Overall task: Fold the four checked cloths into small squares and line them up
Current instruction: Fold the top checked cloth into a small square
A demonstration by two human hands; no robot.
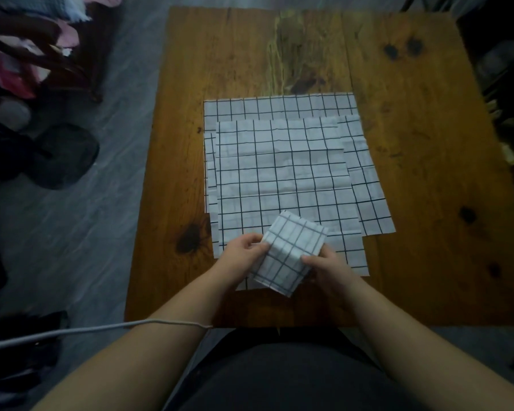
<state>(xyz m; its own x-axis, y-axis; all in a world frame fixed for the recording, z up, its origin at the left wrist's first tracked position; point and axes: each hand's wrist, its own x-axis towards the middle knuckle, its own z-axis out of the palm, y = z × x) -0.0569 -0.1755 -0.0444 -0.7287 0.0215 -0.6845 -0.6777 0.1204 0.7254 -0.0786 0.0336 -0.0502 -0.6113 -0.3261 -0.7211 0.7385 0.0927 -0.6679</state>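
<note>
1. Over the near part of the wooden table (428,143), one folded checked cloth (291,253) is held between two hands, turned at a slant so one corner points away from the person.
2. Two hands are in view. The left hand (241,253) pinches the folded cloth's left edge between thumb and curled fingers. The right hand (324,266) grips its lower right edge, thumb on top and fingers tucked underneath.
3. Behind and under the folded cloth lies a pile of unfolded checked cloths (279,173), spread flat and overlapping. Staggered edges at the left, far and right sides suggest three layers, though the exact count is hard to tell.
4. The folded cloth overlaps the pile's near edge. Whether it touches the pile cannot be told.
5. One grey cable (101,330) crosses the left forearm.
6. Dark objects (63,155) sit on the floor to the left of the table.
</note>
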